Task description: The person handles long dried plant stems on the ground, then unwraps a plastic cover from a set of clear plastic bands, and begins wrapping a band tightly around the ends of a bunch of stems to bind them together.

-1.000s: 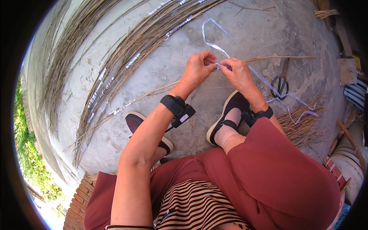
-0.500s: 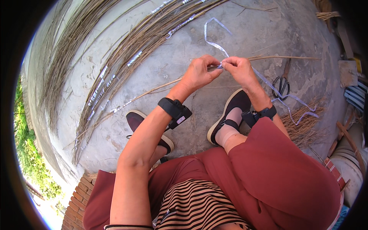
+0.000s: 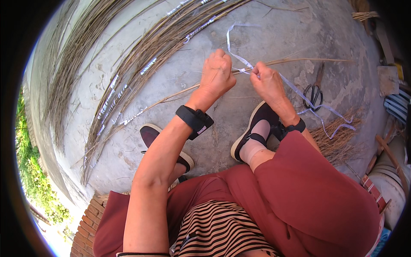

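A thin bundle of long twigs [image 3: 299, 61] lies slantwise in front of me, passing under my left hand. A narrow white plastic strip [image 3: 233, 50] crosses and wraps it between my hands. My left hand [image 3: 217, 73] is closed in a fist, with a short piece of strip running from its edge to the wrap; the fingers' inner side is hidden. To the right of the wrap, my right hand [image 3: 269, 82] closes on the strip, thumb against curled fingers. The long tail of strip trails past it to the lower right.
Black-handled scissors [image 3: 314, 97] lie right of my right hand, beside a pile of short brown twigs [image 3: 342, 139]. Longer twig bundles [image 3: 150, 49], some bound with white strip, spread over the concrete floor [image 3: 205, 145] at left. My shoes [image 3: 259, 124] stand below my hands.
My hands were together at the wrap and have drawn apart, the left one up and left, the right one slightly right and down. The strip's loose upper end has shifted.
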`<state>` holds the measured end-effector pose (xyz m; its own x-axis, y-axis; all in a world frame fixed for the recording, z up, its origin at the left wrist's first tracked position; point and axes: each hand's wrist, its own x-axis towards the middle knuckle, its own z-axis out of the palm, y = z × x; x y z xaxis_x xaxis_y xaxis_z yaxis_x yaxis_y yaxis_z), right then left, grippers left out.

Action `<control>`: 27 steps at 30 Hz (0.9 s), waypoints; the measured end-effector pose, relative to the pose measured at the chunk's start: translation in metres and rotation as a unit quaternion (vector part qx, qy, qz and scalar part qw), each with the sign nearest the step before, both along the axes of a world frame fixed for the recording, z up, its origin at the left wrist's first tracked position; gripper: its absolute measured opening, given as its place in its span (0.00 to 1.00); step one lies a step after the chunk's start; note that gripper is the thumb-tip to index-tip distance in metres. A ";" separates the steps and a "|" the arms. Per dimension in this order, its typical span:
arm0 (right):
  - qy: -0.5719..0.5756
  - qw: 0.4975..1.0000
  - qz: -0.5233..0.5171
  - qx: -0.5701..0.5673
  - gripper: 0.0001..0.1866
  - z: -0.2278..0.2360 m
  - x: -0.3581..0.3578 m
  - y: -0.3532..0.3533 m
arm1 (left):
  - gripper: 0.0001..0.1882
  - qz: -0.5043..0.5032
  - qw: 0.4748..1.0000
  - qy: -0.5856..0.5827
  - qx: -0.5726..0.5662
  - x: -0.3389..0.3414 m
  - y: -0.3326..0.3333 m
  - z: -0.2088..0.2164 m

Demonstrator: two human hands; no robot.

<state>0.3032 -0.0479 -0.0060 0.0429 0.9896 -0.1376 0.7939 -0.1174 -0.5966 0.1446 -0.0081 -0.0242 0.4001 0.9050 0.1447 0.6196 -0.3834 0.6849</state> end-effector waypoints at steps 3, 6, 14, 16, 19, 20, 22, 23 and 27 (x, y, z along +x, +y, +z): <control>-0.012 1.000 0.020 0.003 0.05 -0.003 -0.001 -0.003 | 0.03 -0.021 0.998 0.040 0.037 -0.001 -0.002 0.001; -0.026 0.999 0.025 -0.006 0.05 -0.006 0.001 -0.004 | 0.03 0.003 0.999 0.042 0.020 0.003 -0.004 -0.002; 0.027 0.999 0.011 -0.016 0.05 -0.006 0.011 -0.006 | 0.06 -0.028 0.969 -0.027 -0.246 -0.008 0.003 -0.018; 0.038 0.999 0.013 -0.009 0.06 -0.003 0.011 -0.006 | 0.08 -0.024 0.958 -0.056 -0.280 -0.013 0.005 -0.018; 0.051 0.999 0.013 -0.013 0.07 0.004 0.012 -0.006 | 0.13 -0.040 0.949 -0.092 -0.299 -0.012 0.006 -0.008; 0.056 0.998 0.012 -0.021 0.08 0.006 0.012 -0.006 | 0.15 -0.058 0.952 -0.097 -0.284 -0.011 0.006 -0.005; 0.052 0.998 0.009 -0.015 0.08 0.005 0.014 -0.005 | 0.15 -0.092 0.961 -0.104 -0.240 -0.009 0.004 0.000; 0.051 0.999 0.008 -0.009 0.08 0.005 0.012 -0.005 | 0.14 -0.123 0.967 -0.108 -0.195 -0.010 0.003 -0.001; 0.060 0.998 -0.003 -0.005 0.08 0.012 0.011 -0.004 | 0.11 -0.125 0.978 -0.080 -0.150 -0.013 0.007 -0.002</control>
<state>0.3145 -0.0523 0.0056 0.0319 0.9877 -0.1529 0.7167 -0.1292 -0.6853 0.1318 -0.0013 -0.0260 0.6077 0.7935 -0.0329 0.4079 -0.2763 0.8702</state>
